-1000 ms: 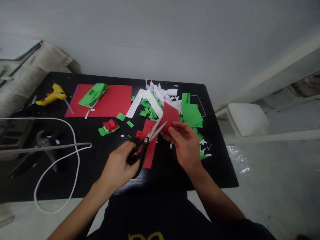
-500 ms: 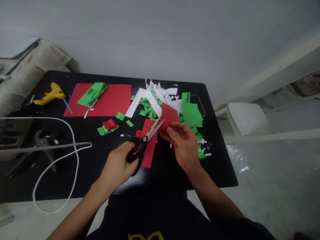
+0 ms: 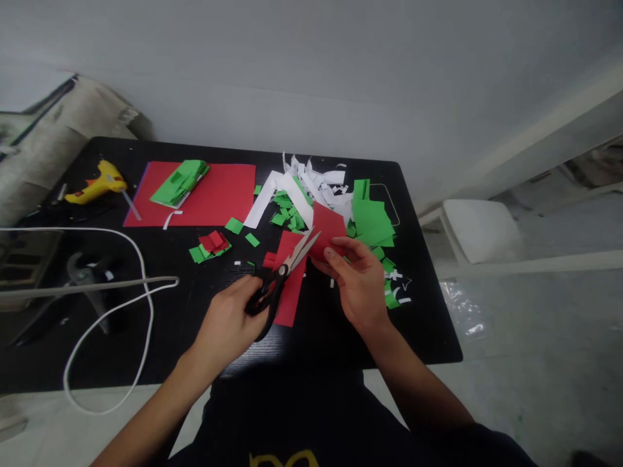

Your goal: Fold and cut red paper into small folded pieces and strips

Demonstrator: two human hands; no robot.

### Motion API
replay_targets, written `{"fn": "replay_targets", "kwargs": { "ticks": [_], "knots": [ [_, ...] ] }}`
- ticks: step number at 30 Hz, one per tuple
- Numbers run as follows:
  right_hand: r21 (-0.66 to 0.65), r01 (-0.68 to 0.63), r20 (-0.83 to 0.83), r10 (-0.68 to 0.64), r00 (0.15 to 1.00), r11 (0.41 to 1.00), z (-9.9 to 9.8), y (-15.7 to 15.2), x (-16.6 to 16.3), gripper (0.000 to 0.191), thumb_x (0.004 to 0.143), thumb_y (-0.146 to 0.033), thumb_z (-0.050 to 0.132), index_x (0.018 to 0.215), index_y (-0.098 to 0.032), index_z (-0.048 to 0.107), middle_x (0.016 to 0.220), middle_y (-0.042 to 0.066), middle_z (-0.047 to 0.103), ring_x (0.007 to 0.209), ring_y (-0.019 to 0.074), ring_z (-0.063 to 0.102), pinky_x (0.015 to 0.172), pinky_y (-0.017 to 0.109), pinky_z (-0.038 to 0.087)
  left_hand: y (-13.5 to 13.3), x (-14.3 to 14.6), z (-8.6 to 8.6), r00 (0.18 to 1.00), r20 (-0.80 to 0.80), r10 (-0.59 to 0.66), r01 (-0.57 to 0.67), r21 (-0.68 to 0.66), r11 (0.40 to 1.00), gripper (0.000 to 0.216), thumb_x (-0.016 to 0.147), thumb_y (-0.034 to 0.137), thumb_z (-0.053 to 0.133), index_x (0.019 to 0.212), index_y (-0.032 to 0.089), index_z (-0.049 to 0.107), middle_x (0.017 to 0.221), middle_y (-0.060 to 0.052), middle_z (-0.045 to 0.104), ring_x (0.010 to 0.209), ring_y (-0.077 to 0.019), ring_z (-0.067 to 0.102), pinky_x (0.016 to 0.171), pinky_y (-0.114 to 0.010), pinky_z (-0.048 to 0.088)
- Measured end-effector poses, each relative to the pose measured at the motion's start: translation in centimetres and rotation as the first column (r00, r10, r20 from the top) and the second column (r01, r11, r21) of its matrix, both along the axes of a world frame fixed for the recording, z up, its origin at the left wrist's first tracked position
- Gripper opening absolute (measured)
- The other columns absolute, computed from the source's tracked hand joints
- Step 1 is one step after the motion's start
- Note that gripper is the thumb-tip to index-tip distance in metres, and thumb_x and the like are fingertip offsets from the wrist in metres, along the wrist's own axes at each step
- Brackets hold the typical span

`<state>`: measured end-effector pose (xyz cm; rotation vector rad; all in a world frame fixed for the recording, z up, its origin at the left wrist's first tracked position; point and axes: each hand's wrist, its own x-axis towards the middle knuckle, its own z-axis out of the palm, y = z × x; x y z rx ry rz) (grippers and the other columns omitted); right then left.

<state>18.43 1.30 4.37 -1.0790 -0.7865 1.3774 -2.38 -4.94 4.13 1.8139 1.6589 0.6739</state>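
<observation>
My left hand [image 3: 236,311] grips the black handles of a pair of scissors [image 3: 282,272], its fingers through the loops. The blades stand slightly apart at the left edge of a piece of red paper [image 3: 327,224]. Thumb and fingers of my right hand [image 3: 360,279] pinch that paper by its lower right side, above the table. Under the scissors lies a red paper strip [image 3: 291,305], with a small red folded piece [image 3: 269,260] beside it. Behind the held paper are white paper strips [image 3: 316,178] and small green paper cuttings [image 3: 289,211].
On the black table [image 3: 341,344], a large red sheet [image 3: 228,194] bears folded green paper [image 3: 181,183]. A yellow glue gun [image 3: 100,185], pliers [image 3: 87,279] and a looped white cable [image 3: 146,311] are at left. Green sheets [image 3: 372,220] lie at right, near a white stool [image 3: 479,230].
Almost nothing differs. The red paper in my right hand has shifted very slightly to the left; the scissors and my left hand stay in place.
</observation>
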Motion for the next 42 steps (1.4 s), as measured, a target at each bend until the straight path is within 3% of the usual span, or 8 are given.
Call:
{"fn": "replay_targets", "kwargs": {
  "ticks": [21,36,42],
  "knots": [
    [0.034,0.031,-0.021,-0.031,0.999,0.999,-0.2,0.0,0.0,0.025,0.075,-0.028,0.091,0.094,-0.023,0.075,0.099,0.000,0.072,0.091,0.0180,0.074,0.090,0.044,0.071,-0.2,-0.3,-0.6,1.000,-0.004,-0.014,0.014,-0.041,0.999,0.019,0.089,0.031,0.053,0.074,0.022,0.047,0.072,0.000,0.054,0.063,-0.0168,0.055,0.062,-0.028,0.038],
    [0.041,0.042,-0.031,-0.041,0.999,0.998,-0.1,0.0,-0.1,0.025,0.075,-0.028,0.092,0.093,-0.023,0.075,0.100,0.000,0.071,0.094,0.0185,0.073,0.089,0.043,0.070,-0.2,-0.2,-0.9,1.000,-0.006,-0.001,0.001,0.038,0.999,0.018,0.086,0.027,0.053,0.070,0.021,0.049,0.067,0.001,0.053,0.060,-0.0150,0.054,0.059,-0.026,0.037],
    [0.023,0.058,-0.020,-0.057,0.998,0.998,0.0,0.0,0.0,0.026,0.073,-0.027,0.092,0.092,-0.022,0.073,0.102,0.001,0.071,0.096,0.0200,0.074,0.087,0.042,0.071,-0.5,-1.5,-1.2,0.993,-0.013,0.115,-0.115,-0.007,0.993,0.035,0.093,0.043,0.058,0.066,0.021,0.053,0.060,0.003,0.051,0.055,-0.0142,0.049,0.056,-0.026,0.035]
  ]
}}
